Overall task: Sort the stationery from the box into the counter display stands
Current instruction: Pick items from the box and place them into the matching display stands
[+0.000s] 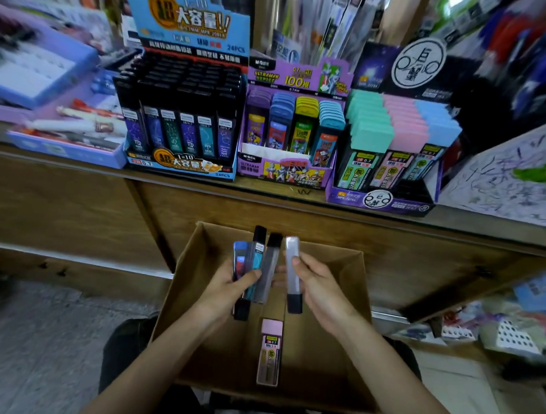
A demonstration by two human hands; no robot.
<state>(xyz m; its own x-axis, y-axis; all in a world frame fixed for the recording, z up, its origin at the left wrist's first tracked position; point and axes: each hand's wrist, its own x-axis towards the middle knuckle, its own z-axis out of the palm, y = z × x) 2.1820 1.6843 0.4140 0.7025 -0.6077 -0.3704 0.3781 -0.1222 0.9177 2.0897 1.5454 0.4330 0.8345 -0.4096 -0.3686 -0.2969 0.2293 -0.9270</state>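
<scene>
While both hands are loaded above the open brown cardboard box (181, 281), the step in hand looks like sorting picked-up cases by kind before any goes up to the counter. The left hand (227, 286) curls round a fan of slim plastic lead cases (256, 268), black-capped and blue-capped, thumb pressed across their fronts. The right hand (321, 287) pinches one clear grey case with a black end (294, 270), thumb on its face. It stands just beside the fan, apart from it. Below both sets of fingers a pink-capped clear case (270, 350) lies on the box floor. Next, I judge, the single case needs matching to a stand. Beyond the fingertips, the blue-and-black display stand (179, 168) of black-capped cases looks likeliest.
</scene>
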